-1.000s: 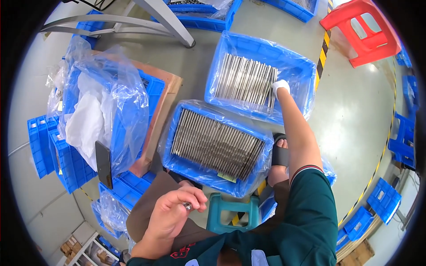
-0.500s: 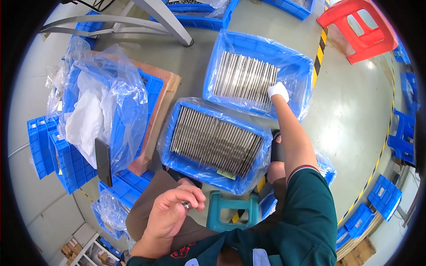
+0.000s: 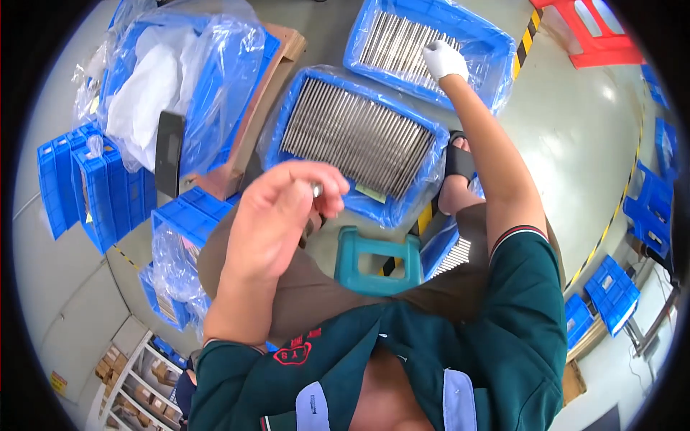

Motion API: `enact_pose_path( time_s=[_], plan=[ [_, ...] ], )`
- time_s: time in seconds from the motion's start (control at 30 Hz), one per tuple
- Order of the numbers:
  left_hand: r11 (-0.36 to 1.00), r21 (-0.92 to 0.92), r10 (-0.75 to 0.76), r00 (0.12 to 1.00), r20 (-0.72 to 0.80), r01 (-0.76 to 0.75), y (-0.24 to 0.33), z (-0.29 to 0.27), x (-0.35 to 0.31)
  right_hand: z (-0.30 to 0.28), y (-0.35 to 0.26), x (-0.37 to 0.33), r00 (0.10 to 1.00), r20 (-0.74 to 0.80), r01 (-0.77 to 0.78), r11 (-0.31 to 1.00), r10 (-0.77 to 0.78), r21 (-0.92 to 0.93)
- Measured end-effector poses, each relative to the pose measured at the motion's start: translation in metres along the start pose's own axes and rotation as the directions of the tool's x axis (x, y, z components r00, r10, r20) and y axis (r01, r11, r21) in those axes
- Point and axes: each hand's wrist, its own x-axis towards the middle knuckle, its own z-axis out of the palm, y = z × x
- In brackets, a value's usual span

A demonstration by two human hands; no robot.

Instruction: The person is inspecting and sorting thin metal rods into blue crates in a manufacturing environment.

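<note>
My bare left hand (image 3: 277, 215) is raised over my lap, its thumb and fingers pinching a small round metal piece (image 3: 316, 189). Only one shiny end of that piece shows. My right hand (image 3: 447, 62), in a white glove, is over the right end of a row of slim metal rods (image 3: 395, 44) in the far blue crate (image 3: 483, 44). Its fingers are curled in, and whatever they hold is hidden. Closer to me, a second plastic-lined blue crate (image 3: 388, 214) holds a packed row of darker metal rods (image 3: 352, 136).
A teal stool (image 3: 346, 262) stands by my knees. On the left, a plastic-lined blue crate (image 3: 248, 93) with white sheeting rests on a wooden pallet (image 3: 287, 47), with a dark flat device (image 3: 169, 154) at its near side. A red stool (image 3: 607, 47) stands far right.
The view has tilted toward my body, so the crates sit higher in the picture. My left hand has come up with the metal piece; my right has shifted slightly left over the rods.
</note>
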Motion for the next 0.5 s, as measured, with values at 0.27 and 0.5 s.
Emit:
enact_pose_path(
  time_s=[0.27, 0.5],
  plan=[
    [0.991, -0.125, 0.059, 0.998, 0.016, -0.057, 0.003, 0.003, 0.002, 0.094, 0.078, -0.112, 0.893, 0.433, 0.06, 0.92, 0.124, -0.388],
    [0.982, -0.17, 0.087, 0.996, 0.0, -0.086, 0.011, -0.007, -0.018, 0.131, -0.003, -0.212, 0.711, 0.349, -0.596, 0.786, 0.611, -0.164]
  ],
)
